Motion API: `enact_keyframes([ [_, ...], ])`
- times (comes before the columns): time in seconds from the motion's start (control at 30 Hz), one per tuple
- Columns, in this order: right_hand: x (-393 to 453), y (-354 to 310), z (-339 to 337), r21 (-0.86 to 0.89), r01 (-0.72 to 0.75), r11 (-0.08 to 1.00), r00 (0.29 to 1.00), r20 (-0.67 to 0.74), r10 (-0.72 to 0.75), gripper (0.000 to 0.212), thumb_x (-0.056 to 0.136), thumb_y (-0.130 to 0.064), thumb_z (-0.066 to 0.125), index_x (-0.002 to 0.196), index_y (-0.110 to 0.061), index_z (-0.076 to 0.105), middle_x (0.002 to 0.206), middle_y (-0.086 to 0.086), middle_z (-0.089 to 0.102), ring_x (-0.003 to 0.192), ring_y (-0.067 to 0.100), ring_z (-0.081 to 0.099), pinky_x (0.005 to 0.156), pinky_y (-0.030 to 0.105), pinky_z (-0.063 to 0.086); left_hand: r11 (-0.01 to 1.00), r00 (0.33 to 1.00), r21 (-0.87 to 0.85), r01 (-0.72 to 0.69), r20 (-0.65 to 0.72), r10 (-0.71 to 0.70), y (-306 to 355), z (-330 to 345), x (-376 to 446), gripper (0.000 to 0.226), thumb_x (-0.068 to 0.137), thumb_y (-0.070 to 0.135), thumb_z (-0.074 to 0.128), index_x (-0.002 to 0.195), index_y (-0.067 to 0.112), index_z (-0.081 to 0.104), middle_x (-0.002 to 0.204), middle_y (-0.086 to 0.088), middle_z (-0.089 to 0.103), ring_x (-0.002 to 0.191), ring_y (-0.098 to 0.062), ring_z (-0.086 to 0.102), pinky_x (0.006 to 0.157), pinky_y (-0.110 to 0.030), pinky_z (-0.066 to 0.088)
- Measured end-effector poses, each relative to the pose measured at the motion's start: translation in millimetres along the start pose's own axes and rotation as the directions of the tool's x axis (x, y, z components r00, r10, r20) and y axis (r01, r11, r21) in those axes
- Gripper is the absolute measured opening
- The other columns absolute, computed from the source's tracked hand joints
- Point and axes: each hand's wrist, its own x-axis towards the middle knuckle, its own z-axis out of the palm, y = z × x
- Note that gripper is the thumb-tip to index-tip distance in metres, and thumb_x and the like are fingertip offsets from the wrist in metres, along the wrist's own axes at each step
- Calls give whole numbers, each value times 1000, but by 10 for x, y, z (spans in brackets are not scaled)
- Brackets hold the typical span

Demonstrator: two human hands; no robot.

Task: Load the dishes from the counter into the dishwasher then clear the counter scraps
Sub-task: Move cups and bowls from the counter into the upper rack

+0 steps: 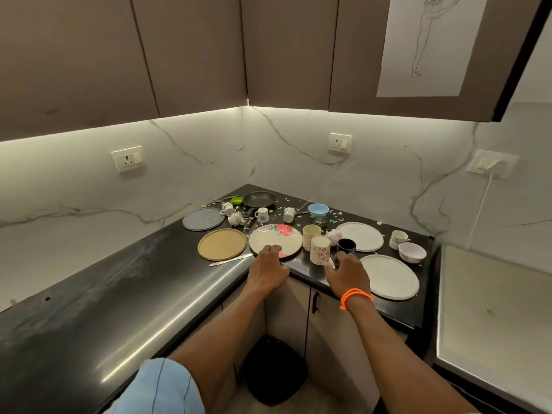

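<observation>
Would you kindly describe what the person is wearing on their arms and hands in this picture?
Both hands are bare, with no gloves or rings that I can make out. The right hand has an orange beaded bracelet looped round the wrist. The left hand has a bare forearm, with a light blue short sleeve at the upper arm.

left hand point(268, 265) hiding floral plate point(274, 239) rim — fingertips unseen

Figure sketch point(430, 43), wall sockets point(127, 159)

Head view, forward and down, near the corner counter point(125, 294) (wide-angle)
</observation>
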Motion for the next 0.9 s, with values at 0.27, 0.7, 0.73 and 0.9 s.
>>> enact_keyframes([
  [0.27,1262,366,537,-23,-78,997,997,24,78,25,85,-36,65,103,-18,63,95,6,63,88,25,64,75,39,57,999,991,49,6,132,-13,135,527,1461,64,91,29,66,149,18,41,149,-5,44,136,-23,45,108,-40,43],
  [0.7,2401,534,1377,-101,-267,958,881,378,285,75,77,-34,75,144,-26,42,141,7,43,127,29,47,103,44,48,977,953,180,-117,297,59,-80,1175,3092,79,79,33,79,147,20,40,147,-7,47,134,-27,46,106,-40,44],
  [0.73,2471,541,1452,-111,-280,954,868,396,301,81,75,-36,77,146,-29,39,142,8,42,128,30,47,103,46,47,968,941,197,-157,327,87,-95,1239,3235,84,76,35,81,147,21,39,148,-8,46,135,-27,46,106,-40,44],
  [0.9,2709,557,1765,-160,-314,936,837,419,352,91,67,-40,83,144,-26,37,149,10,33,132,33,40,103,47,46,883,842,234,-407,471,263,-90,1466,3845,106,71,35,86,157,24,26,157,-7,33,143,-29,36,114,-44,39],
])
